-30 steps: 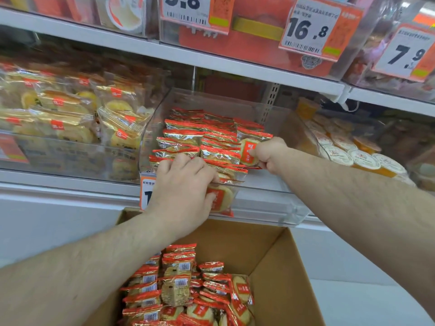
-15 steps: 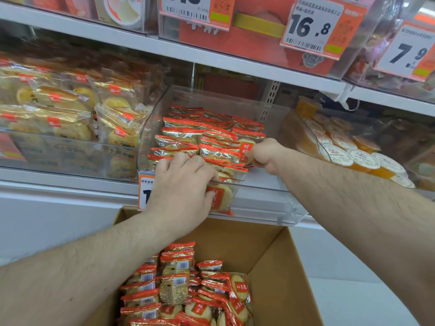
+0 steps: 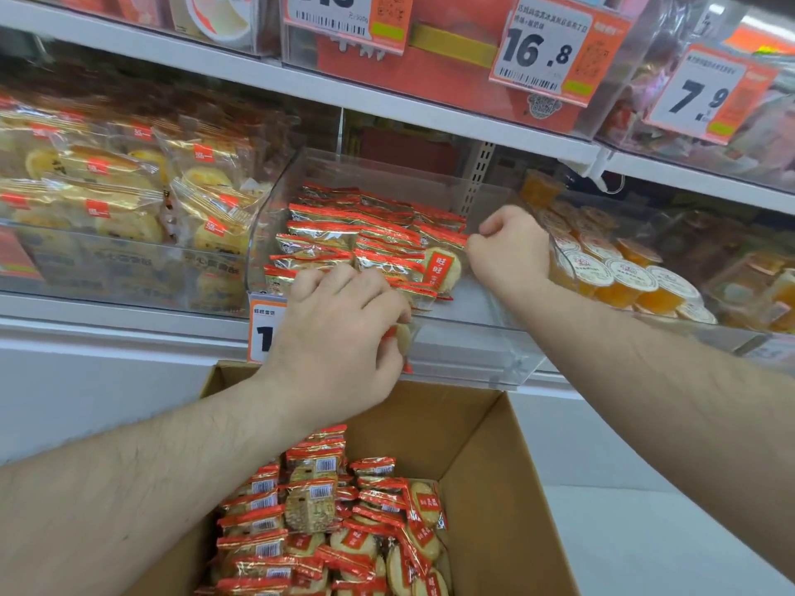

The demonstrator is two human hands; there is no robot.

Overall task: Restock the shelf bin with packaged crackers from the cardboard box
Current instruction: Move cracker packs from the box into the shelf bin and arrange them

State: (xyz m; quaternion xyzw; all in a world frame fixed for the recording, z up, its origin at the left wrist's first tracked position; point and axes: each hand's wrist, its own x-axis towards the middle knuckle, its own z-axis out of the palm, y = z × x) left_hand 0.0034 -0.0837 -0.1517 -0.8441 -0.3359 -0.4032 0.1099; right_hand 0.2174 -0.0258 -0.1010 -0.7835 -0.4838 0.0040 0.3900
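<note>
1. Cracker packets [image 3: 365, 247] are stacked at frame centre in the clear shelf bin [image 3: 464, 350], long axes running left-right.
2. Left hand [image 3: 340, 333], nearer, is curled on a front packet at the bin's lip.
3. Right hand [image 3: 507, 247] pinches a packet's right edge; bare bin floor lies below it.
4. More packets lie in the cardboard box [image 3: 494, 466], lower centre.

White metal shelves [image 3: 430, 109] run across the store wall, one above another. Orange price tags [image 3: 555, 49] hang from the upper shelf edge. A slotted upright [image 3: 477, 174] stands behind. Under the shelves is a plain white panel [image 3: 107, 389], lit by bright, even light.
</note>
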